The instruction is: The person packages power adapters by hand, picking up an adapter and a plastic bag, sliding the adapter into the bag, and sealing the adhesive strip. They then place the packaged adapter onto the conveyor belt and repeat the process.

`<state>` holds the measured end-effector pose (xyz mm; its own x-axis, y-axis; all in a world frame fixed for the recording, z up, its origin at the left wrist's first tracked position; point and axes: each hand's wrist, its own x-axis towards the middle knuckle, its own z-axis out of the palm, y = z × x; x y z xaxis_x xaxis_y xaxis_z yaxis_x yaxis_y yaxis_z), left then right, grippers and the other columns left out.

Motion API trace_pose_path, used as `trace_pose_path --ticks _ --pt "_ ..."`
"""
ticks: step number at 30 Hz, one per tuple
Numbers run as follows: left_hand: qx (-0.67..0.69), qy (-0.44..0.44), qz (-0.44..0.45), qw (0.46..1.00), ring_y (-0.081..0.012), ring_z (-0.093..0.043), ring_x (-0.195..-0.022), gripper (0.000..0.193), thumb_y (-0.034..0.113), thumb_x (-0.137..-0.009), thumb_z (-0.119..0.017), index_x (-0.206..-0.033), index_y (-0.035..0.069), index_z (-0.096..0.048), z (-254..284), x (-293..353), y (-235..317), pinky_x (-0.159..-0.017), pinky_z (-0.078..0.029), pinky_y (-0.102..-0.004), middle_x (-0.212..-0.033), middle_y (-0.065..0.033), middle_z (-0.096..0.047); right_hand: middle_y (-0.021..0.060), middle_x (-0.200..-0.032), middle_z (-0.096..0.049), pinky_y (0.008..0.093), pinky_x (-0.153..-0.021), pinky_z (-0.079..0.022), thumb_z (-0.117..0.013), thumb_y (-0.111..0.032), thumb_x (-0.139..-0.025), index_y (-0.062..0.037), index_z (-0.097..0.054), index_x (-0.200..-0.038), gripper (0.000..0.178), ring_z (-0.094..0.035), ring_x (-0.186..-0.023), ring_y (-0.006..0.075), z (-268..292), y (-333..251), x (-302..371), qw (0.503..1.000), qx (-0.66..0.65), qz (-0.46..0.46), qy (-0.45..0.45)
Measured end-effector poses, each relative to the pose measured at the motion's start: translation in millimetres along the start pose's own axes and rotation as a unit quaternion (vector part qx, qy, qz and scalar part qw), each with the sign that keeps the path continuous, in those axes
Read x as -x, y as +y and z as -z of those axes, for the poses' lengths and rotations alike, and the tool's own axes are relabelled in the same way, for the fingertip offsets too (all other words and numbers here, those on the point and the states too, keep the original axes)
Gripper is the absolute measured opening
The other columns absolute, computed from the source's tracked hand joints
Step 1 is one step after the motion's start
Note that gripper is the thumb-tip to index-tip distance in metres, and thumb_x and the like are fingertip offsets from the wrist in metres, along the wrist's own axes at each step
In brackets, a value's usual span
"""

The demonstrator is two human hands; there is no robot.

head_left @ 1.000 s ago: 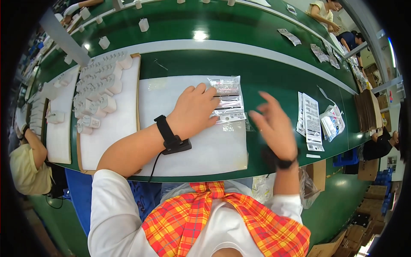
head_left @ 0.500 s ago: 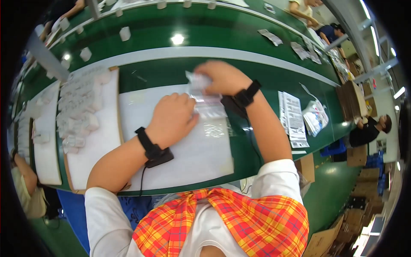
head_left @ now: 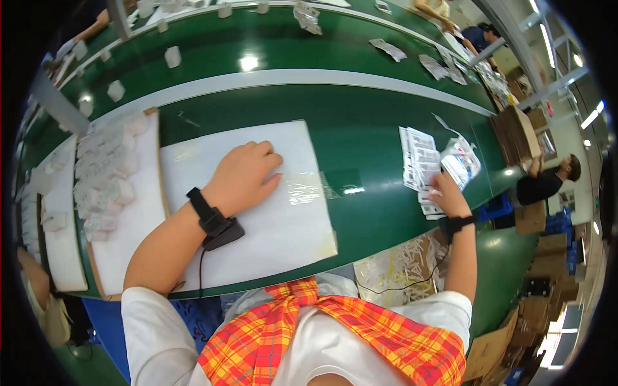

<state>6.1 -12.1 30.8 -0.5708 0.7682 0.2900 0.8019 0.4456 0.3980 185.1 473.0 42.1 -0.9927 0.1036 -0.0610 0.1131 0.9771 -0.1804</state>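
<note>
My left hand (head_left: 246, 175) rests on a white board (head_left: 270, 231), thumb apart from the loosely bent fingers, with nothing in it. Over on the right, my right hand (head_left: 450, 194) is at the edge of a stack of flat printed pouches (head_left: 421, 154), its fingertips closed on a pouch. How many it grips is hidden by the fingers. Beside that stack lies a clear bag (head_left: 461, 161) with white and blue contents. A crumpled silvery pouch (head_left: 308, 18) lies on the green belt at the far side.
Left of me, boards hold rows of small clear-and-white pieces (head_left: 106, 174). Beyond a pale rail (head_left: 270, 77), the green belt carries white pieces (head_left: 172, 56) and silvery pouches (head_left: 432, 66). An open box of scraps (head_left: 399, 270) sits below the table edge. Other people work around.
My right hand has let go of the silvery pouch, which now lies on the far belt, and has swung right to the printed stack. My left hand stays over the board, without the pouch.
</note>
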Motion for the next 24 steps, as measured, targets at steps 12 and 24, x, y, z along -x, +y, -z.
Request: trace_pose_path --ticks 12,24 --pt "0.039 0.157 -0.077 0.984 -0.0377 -0.054 -0.118 0.039 0.025 -0.089 -0.062 -0.124 0.007 -0.06 17.1 -3.3 13.1 -0.1 -0.045 -0.0447 -0.126 -0.0173 -0.058 0.0169 -0.098 -0.068 0.0395 -0.083 -0.051 -0.063 -0.002 -0.081 -0.0008 -0.064 -0.106 0.026 -0.064 -0.092 0.035 -9.4 -278.3 -121.6 0.895 -0.216 0.368 -0.131" --pt "0.034 -0.037 0.064 0.997 -0.035 -0.043 -0.136 0.056 0.024 -0.084 -0.066 -0.133 0.0 -0.053 -11.8 9.6 -10.8 -0.112 -0.035 -0.0472 -0.147 -0.0171 -0.046 0.0153 -0.109 -0.066 0.0403 -0.091 -0.049 -0.07 -0.015 -0.077 -0.0095 -0.066 -0.119 0.042 -0.063 -0.102 0.0322 19.5 -274.4 -103.5 0.81 -0.141 0.441 -0.359"
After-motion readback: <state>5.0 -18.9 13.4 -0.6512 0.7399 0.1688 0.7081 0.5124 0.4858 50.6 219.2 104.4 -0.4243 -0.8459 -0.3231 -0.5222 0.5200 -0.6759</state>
